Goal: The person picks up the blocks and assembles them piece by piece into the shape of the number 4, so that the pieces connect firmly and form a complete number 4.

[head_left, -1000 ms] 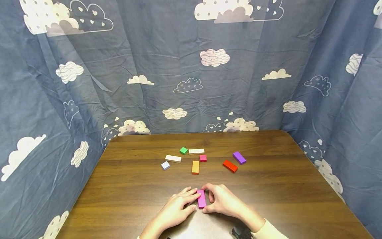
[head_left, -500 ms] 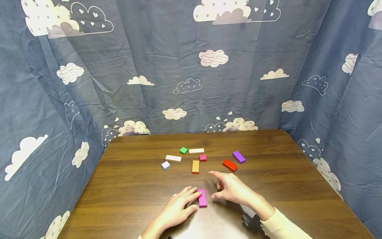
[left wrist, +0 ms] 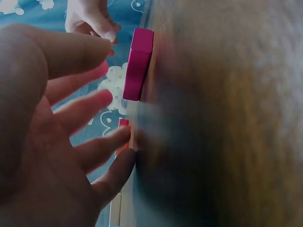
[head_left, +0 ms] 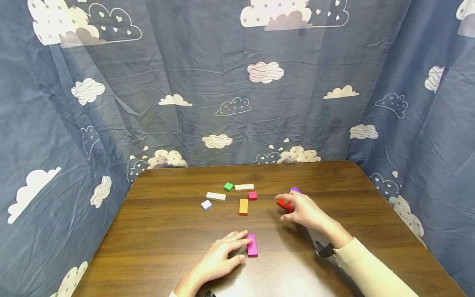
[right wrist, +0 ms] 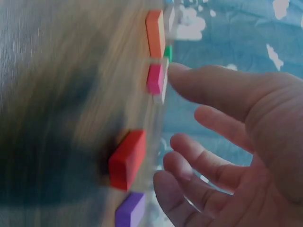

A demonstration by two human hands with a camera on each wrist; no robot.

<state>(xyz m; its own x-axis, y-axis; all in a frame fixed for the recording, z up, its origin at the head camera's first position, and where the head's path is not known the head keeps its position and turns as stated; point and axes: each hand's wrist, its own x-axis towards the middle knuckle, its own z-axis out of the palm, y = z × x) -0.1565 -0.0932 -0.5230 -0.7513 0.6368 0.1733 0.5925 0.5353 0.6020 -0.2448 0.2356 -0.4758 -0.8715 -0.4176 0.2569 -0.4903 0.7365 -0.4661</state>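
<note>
A magenta block (head_left: 252, 248) lies on the table in front of me. My left hand (head_left: 221, 256) is at its left side, fingers extended, with one fingertip overlapping the block's edge; whether it touches cannot be made out. Farther right, my right hand (head_left: 306, 212) hovers by a red block (head_left: 283, 204), thumb and fingers apart. In the right wrist view that red block (right wrist: 128, 161) stands free of the fingers. Behind the hand a purple block (head_left: 295, 189) is partly hidden. The left wrist view shows the magenta block (left wrist: 138, 66) beside the left fingers.
Beyond the hands lie an orange block (head_left: 243, 207), a small pink block (head_left: 252, 196), a green block (head_left: 228, 187), two white blocks (head_left: 216, 197) and a small pale blue block (head_left: 206, 205). A cloud-patterned curtain (head_left: 208, 74) surrounds the wooden table (head_left: 156, 231).
My right hand has left the magenta block and moved forward and right to the red block, partly covering it and the purple one. My left hand has stayed by the magenta block.
</note>
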